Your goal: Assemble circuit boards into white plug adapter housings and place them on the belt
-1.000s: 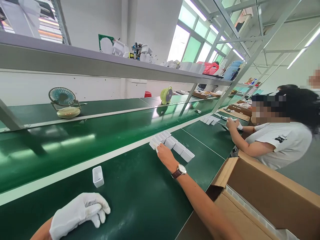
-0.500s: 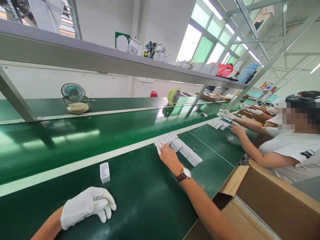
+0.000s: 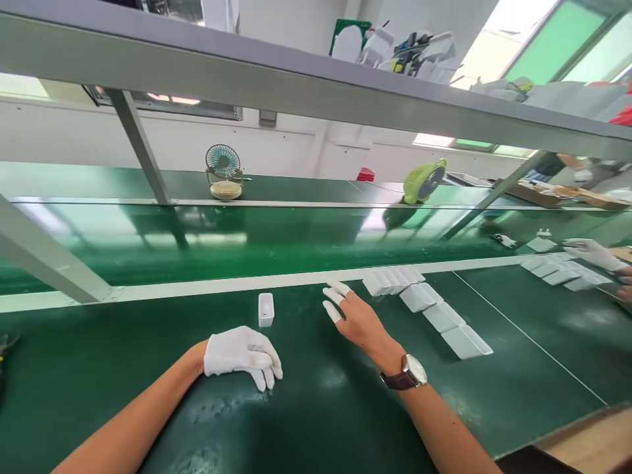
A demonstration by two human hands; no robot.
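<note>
My left hand (image 3: 243, 355), in a white glove, rests on the green table with its fingers loosely bent and slightly apart, holding nothing that I can see. Just beyond it a small white open plastic case (image 3: 265, 311) stands apart from the fingers. My right hand (image 3: 359, 321) wears white finger covers and a wristwatch (image 3: 413, 372). Its fingers are stretched out over the table, with nothing in them. To its right is a packed group of white plastic cases (image 3: 394, 280). A line of larger white cases (image 3: 443, 317) runs from there toward the near right.
A grey shelf (image 3: 296, 72) with electronic parts crosses above the table. A teal fan (image 3: 223, 172) and a green fan (image 3: 423, 182) stand at the back. At the right, a co-worker's gloved hand (image 3: 592, 253) is by more white cases (image 3: 563, 271). A cardboard box (image 3: 597, 444) sits below the near right edge.
The view has swung right and down. My right hand has come away from the packed white cases and its fingers have spread. My left hand is now closer to the single case.
</note>
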